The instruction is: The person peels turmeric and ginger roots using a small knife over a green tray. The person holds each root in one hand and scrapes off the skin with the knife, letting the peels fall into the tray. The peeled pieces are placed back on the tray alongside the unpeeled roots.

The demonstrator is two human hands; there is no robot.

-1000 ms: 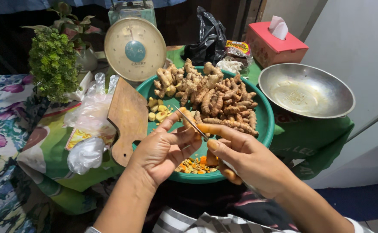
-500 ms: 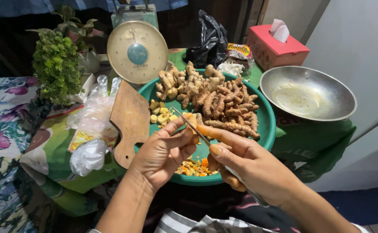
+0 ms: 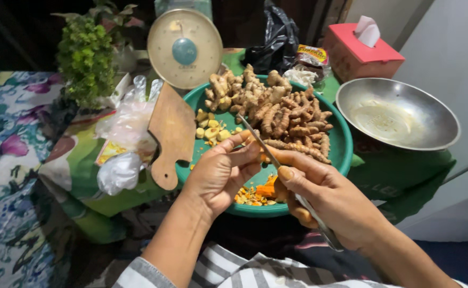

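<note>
While both hands work over the green basin (image 3: 346, 152), left hand (image 3: 220, 173) pinches a small turmeric piece (image 3: 251, 140) btwn thumb & fingertips, just above the basin's near side. Right hand (image 3: 330, 200) is clenched round a knife (image 3: 268, 152), blade tip lying across the piece. Piece looks light, stiff, knobbly; prob slippery once peeled, since orange flesh shows wet. Best held at both ends, fingers clear of the edge. Peel scraps (image 3: 252, 194) lie below; unpeeled rhizomes (image 3: 276, 109) heaped at the far side, wooden board (image 3: 172, 133) leaning on the rim.
</note>
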